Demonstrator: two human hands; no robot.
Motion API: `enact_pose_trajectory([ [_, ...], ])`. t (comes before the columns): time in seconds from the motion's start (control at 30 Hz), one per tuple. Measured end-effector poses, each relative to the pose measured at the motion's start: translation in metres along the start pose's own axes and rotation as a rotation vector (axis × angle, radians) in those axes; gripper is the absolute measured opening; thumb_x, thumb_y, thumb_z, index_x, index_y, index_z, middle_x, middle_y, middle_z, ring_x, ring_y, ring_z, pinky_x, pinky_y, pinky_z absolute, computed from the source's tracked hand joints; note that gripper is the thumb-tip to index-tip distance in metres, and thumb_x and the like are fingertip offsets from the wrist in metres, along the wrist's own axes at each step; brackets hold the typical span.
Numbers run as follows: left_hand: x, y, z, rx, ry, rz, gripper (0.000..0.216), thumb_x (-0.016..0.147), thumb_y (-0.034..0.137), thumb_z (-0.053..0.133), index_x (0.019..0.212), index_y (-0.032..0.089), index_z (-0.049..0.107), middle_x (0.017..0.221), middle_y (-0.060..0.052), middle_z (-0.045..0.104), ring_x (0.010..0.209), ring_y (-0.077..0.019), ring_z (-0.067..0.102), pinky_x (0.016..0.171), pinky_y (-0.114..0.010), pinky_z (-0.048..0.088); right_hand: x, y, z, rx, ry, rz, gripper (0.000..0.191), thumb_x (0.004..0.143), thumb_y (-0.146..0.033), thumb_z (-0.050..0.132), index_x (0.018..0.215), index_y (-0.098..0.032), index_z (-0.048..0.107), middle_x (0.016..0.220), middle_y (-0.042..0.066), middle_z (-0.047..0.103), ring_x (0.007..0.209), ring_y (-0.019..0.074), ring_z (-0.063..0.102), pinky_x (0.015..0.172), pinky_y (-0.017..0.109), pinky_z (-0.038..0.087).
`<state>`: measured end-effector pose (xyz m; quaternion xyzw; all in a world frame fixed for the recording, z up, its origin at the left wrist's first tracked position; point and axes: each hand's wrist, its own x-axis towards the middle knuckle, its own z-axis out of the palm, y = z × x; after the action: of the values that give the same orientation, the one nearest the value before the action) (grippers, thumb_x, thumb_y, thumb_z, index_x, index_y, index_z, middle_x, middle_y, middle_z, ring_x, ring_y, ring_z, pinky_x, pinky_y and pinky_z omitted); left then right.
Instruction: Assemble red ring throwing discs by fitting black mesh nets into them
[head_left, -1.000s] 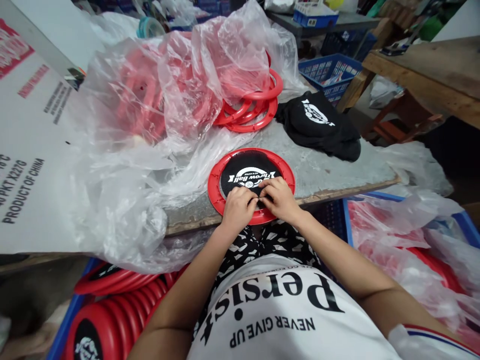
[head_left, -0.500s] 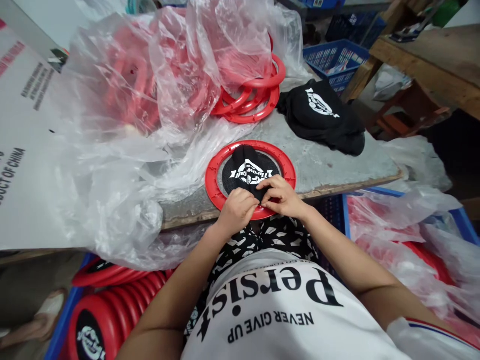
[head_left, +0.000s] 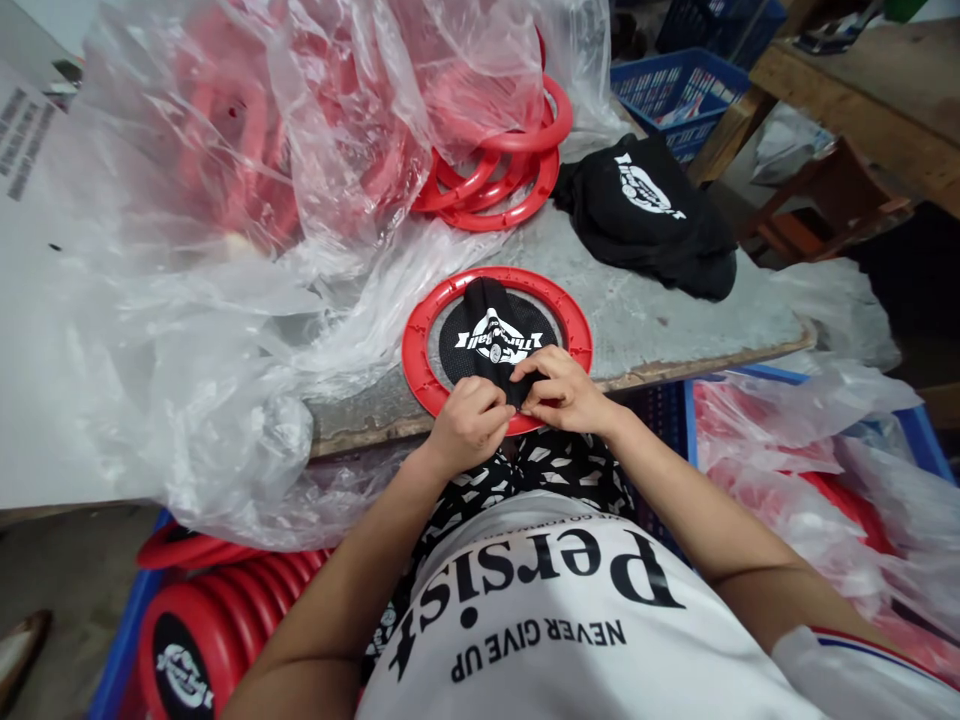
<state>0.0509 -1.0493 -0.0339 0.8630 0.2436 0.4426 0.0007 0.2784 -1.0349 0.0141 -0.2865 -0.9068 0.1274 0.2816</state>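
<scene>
A red plastic ring (head_left: 424, 372) lies at the front edge of the workbench. Inside it is a black mesh cloth disc (head_left: 491, 312) with a white printed logo, folded up in a ridge down its middle. My left hand (head_left: 474, 420) pinches the cloth's near edge at the ring's front rim. Right beside it, my right hand (head_left: 562, 392) pinches the same edge, fingertips almost meeting the left ones. The fingers hide the exact spot where cloth meets ring.
Red rings (head_left: 517, 190) spill from a clear plastic bag (head_left: 352, 110) at the back. A pile of black cloth discs (head_left: 652, 225) lies at the right. Finished-looking red discs (head_left: 180, 650) fill a blue crate below left; another blue crate (head_left: 926, 440) stands below right.
Both hands stay at the ring's near rim with little movement. The cloth's middle fold stands more sharply, bunching the logo. The view has shifted slightly.
</scene>
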Motion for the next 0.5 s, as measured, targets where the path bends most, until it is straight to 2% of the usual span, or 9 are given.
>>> enact_pose_trajectory([
  [0.5, 0.0011, 0.0013, -0.0002, -0.013, 0.028, 0.036, 0.013, 0.091, 0.009, 0.06, 0.084, 0.019, 0.066, 0.084, -0.005, 0.063, 0.087, -0.0197, 0.055, 0.077, -0.036, 0.049, 0.0015, -0.0018, -0.002, 0.001, -0.007, -0.009, 0.017, 0.087, -0.019, 0.07, 0.071, -0.021, 0.068, 0.111, 0.005, 0.069, 0.1, 0.0224, 0.057, 0.09, 0.043, 0.042],
])
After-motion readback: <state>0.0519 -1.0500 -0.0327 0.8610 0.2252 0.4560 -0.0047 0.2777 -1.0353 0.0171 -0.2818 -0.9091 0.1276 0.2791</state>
